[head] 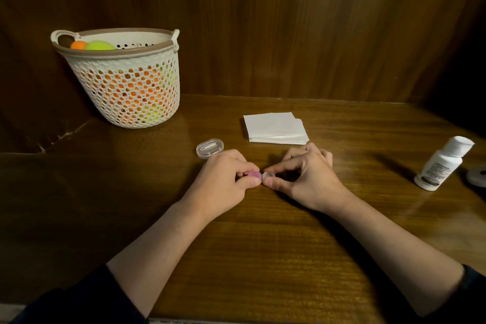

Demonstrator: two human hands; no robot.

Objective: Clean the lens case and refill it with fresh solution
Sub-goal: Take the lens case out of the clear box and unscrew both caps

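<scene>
Both hands meet over the wooden tabletop (263, 244), the left hand (223, 179) pinching the pink end of a small lens case (260, 176) and the right hand (305, 173) its clear end, with folded tissues (274, 127), a white bottle (441, 163) and a basket (126, 79) nearby.

Dark sleeves, pushed up toward the elbows, were worn on both arms, while the forearms, the left hand (223, 179) and the right hand (307, 179) were left bare.

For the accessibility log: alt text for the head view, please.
Both hands, left hand and right hand, pinch a small lens case over a wooden table. Folded tissues, a solution bottle and a basket sit beyond.
</scene>
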